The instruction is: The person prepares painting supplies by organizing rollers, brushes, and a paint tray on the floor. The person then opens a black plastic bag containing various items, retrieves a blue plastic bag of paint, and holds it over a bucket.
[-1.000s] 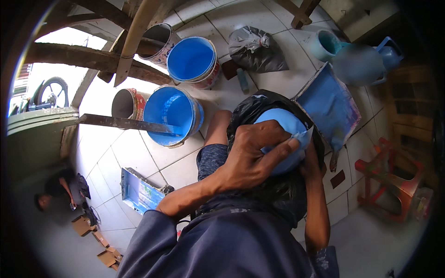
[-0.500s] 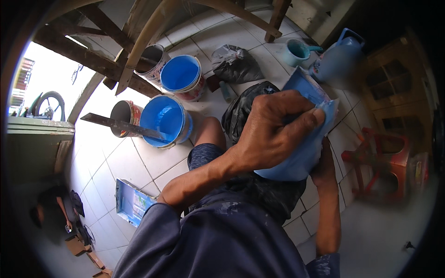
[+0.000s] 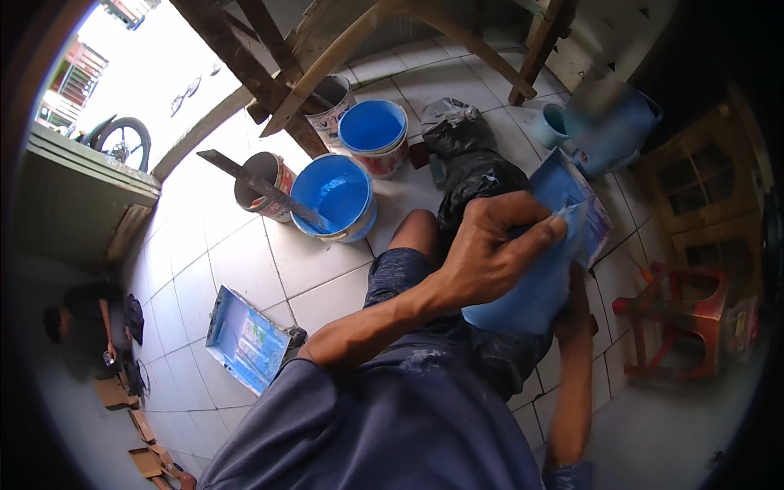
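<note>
My left hand [image 3: 510,249] is closed, thumb and fingers pinching the upper edge of a limp light-blue plastic bag [image 3: 518,302]. Along the bag's right side, my right hand [image 3: 576,306] holds it from behind and below; most of its fingers are hidden. The bag hangs over my lap, and I cannot make out what is in it. Just beyond the bag, a blue-stained tray [image 3: 563,186] stands tilted. Black plastic bags [image 3: 486,181] lie on the far side of my left hand.
A bucket of blue paint [image 3: 359,184] with a stick [image 3: 265,189] across it stands ahead left, beside more buckets [image 3: 384,155]. Another tray [image 3: 245,336] lies at left. A red stool [image 3: 678,318] is at right, wooden beams [image 3: 327,61] above. Far left, another person [image 3: 86,322].
The view has swung, so the buckets, tray and stool appear shifted right and lower. Both hands keep their hold on the blue bag, with little change between them.
</note>
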